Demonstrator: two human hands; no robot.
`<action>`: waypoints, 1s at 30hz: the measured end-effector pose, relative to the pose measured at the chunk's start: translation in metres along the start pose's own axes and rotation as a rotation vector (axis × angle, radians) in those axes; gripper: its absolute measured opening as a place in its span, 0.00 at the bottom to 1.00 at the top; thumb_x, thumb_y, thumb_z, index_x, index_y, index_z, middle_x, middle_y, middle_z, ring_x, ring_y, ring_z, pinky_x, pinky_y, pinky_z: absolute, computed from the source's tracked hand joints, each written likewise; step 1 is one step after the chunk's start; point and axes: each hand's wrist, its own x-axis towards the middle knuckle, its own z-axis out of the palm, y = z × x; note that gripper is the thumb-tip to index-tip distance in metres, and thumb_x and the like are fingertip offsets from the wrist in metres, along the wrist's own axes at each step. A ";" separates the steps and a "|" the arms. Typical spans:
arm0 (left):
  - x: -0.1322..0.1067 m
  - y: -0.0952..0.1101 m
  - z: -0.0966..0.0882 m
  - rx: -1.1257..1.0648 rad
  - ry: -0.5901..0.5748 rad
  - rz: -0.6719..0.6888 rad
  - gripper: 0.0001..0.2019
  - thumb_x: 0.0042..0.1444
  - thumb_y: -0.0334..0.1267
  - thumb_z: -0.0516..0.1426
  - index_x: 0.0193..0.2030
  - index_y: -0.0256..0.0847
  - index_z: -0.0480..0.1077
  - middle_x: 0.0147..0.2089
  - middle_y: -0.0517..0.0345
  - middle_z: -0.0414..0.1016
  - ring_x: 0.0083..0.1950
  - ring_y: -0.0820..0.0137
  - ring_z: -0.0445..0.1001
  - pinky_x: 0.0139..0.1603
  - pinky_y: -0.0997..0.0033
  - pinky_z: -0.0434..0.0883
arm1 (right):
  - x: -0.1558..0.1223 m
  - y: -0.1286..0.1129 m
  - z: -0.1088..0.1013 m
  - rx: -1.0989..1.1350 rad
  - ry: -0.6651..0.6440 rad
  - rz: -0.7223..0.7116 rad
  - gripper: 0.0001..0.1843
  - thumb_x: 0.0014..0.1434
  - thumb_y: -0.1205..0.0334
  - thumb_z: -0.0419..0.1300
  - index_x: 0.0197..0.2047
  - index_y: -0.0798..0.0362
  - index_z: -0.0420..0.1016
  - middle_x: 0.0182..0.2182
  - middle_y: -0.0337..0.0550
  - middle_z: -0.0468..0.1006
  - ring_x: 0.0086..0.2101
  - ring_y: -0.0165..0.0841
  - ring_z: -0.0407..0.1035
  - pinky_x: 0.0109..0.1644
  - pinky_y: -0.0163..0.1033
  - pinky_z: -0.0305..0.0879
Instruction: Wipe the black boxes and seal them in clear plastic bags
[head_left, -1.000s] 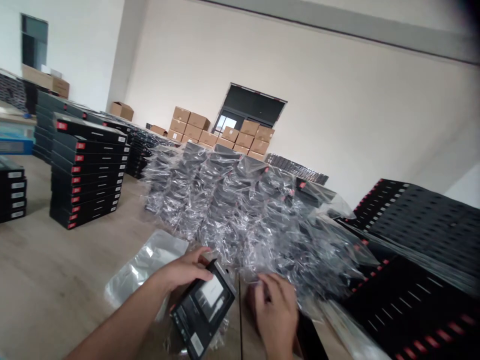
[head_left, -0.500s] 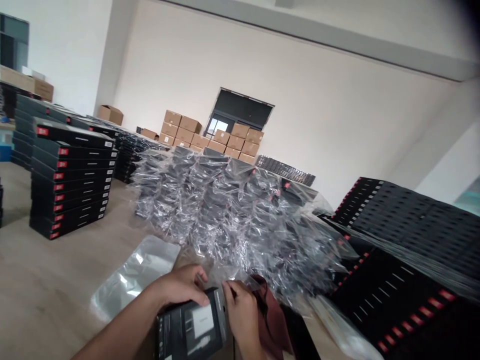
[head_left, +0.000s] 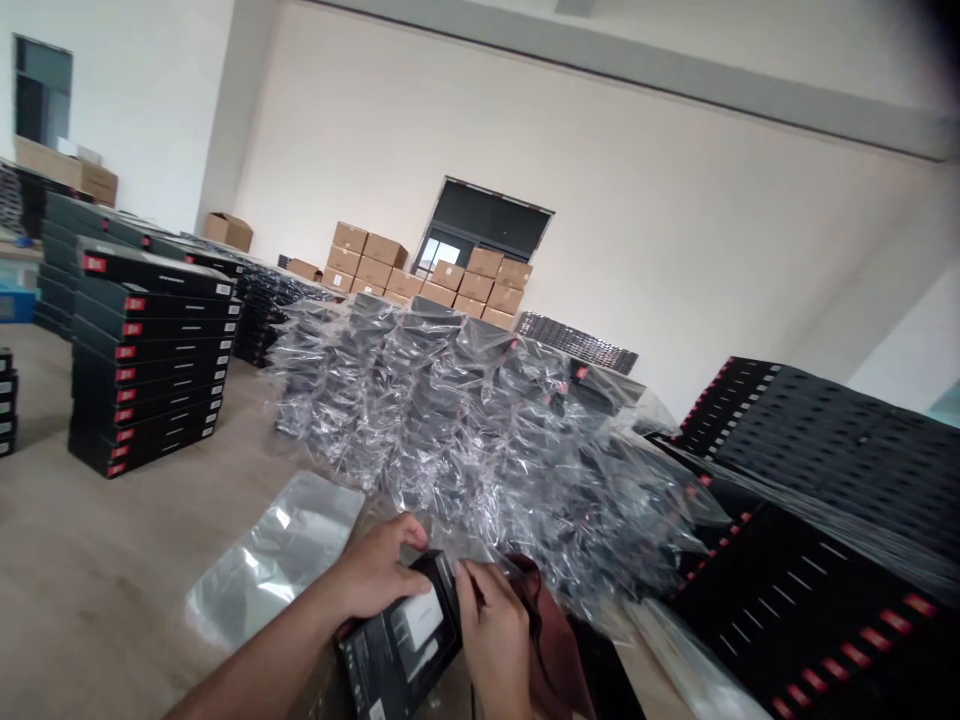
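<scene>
The left hand (head_left: 375, 570) grips a black box (head_left: 397, 640) between fingers and thumb, and the right hand (head_left: 491, 630) pinches narrowly at its edge; a clear bag (head_left: 274, 560) lies left of the box, with bagged boxes (head_left: 465, 430) beyond it.

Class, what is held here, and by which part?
A flat black rectangular box, gripped at its upper end: left hand fingers on the left edge, right hand fingers at its right corner.

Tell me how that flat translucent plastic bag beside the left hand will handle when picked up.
The translucent plastic bag looks floppy: it lies flat with soft creases on the wooden table. Its glossy sheen suggests it may slip against the left hand. It is probably very light, since nothing inside it shows.
</scene>
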 end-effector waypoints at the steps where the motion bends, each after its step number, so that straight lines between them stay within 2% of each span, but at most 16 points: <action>1: 0.000 0.001 0.000 -0.005 -0.002 0.008 0.18 0.42 0.35 0.62 0.43 0.41 0.68 0.50 0.53 0.75 0.51 0.63 0.72 0.48 0.70 0.67 | 0.000 0.000 0.001 -0.004 0.005 -0.003 0.20 0.66 0.52 0.49 0.35 0.51 0.78 0.30 0.44 0.79 0.32 0.33 0.74 0.38 0.34 0.66; 4: 0.001 0.001 0.002 0.013 0.013 0.044 0.16 0.45 0.34 0.60 0.44 0.41 0.70 0.49 0.53 0.76 0.54 0.63 0.72 0.51 0.70 0.67 | -0.001 0.003 0.003 -0.025 0.033 -0.016 0.18 0.65 0.53 0.50 0.36 0.51 0.78 0.31 0.44 0.79 0.32 0.34 0.74 0.39 0.36 0.67; 7: 0.003 -0.003 0.003 0.118 0.043 0.081 0.17 0.50 0.36 0.56 0.48 0.40 0.73 0.50 0.52 0.77 0.53 0.63 0.73 0.54 0.68 0.66 | -0.002 0.008 0.004 -0.084 0.083 -0.007 0.15 0.63 0.56 0.50 0.39 0.52 0.77 0.34 0.47 0.79 0.36 0.36 0.74 0.41 0.38 0.68; 9: 0.005 -0.007 0.003 0.192 0.064 0.068 0.18 0.53 0.38 0.54 0.50 0.40 0.74 0.51 0.52 0.77 0.52 0.63 0.74 0.55 0.67 0.66 | -0.002 0.012 0.003 -0.143 0.100 0.078 0.13 0.59 0.58 0.52 0.38 0.52 0.77 0.36 0.48 0.79 0.37 0.39 0.74 0.40 0.40 0.68; 11: 0.006 -0.009 0.004 0.216 0.068 0.042 0.19 0.53 0.39 0.53 0.51 0.40 0.75 0.52 0.52 0.76 0.52 0.62 0.74 0.54 0.66 0.66 | -0.003 0.018 0.001 -0.164 0.049 0.238 0.11 0.55 0.57 0.54 0.32 0.51 0.76 0.30 0.46 0.79 0.31 0.40 0.74 0.33 0.40 0.66; 14: 0.009 -0.015 0.005 0.149 0.055 -0.001 0.20 0.53 0.40 0.53 0.52 0.38 0.75 0.52 0.52 0.77 0.50 0.64 0.75 0.54 0.67 0.67 | -0.003 0.024 -0.004 0.015 -0.057 0.444 0.14 0.53 0.51 0.58 0.22 0.49 0.72 0.18 0.39 0.74 0.20 0.35 0.69 0.25 0.37 0.62; 17: 0.014 -0.024 0.007 0.030 0.054 -0.063 0.22 0.53 0.41 0.54 0.54 0.38 0.73 0.49 0.53 0.78 0.46 0.64 0.77 0.52 0.65 0.68 | -0.002 0.026 -0.007 0.311 -0.056 0.542 0.17 0.50 0.46 0.61 0.22 0.51 0.73 0.15 0.37 0.73 0.18 0.33 0.67 0.22 0.36 0.61; 19: 0.017 -0.031 0.009 -0.026 0.065 -0.079 0.22 0.52 0.40 0.55 0.54 0.38 0.73 0.49 0.53 0.79 0.47 0.63 0.77 0.53 0.64 0.68 | -0.002 0.025 -0.007 0.380 -0.046 0.565 0.17 0.48 0.46 0.62 0.24 0.51 0.74 0.16 0.37 0.74 0.17 0.33 0.67 0.20 0.35 0.61; 24: 0.021 -0.037 0.012 -0.115 0.099 -0.087 0.21 0.51 0.37 0.56 0.53 0.38 0.74 0.53 0.54 0.76 0.54 0.63 0.73 0.60 0.63 0.64 | 0.000 0.025 -0.008 0.235 -0.007 0.511 0.15 0.47 0.46 0.61 0.23 0.50 0.74 0.20 0.41 0.77 0.22 0.36 0.71 0.25 0.36 0.65; 28: 0.022 -0.038 0.013 -0.145 0.116 -0.079 0.20 0.52 0.37 0.55 0.53 0.38 0.74 0.54 0.54 0.75 0.56 0.63 0.72 0.61 0.62 0.63 | 0.000 0.027 -0.008 0.421 -0.072 0.623 0.17 0.47 0.46 0.59 0.26 0.51 0.74 0.20 0.40 0.77 0.22 0.36 0.71 0.25 0.37 0.67; 30: 0.023 -0.039 0.013 -0.133 0.136 -0.074 0.20 0.52 0.37 0.56 0.53 0.37 0.73 0.55 0.53 0.75 0.56 0.62 0.72 0.61 0.61 0.63 | 0.000 0.026 -0.008 0.433 -0.066 0.617 0.14 0.46 0.49 0.59 0.26 0.52 0.75 0.20 0.40 0.77 0.23 0.37 0.72 0.27 0.38 0.68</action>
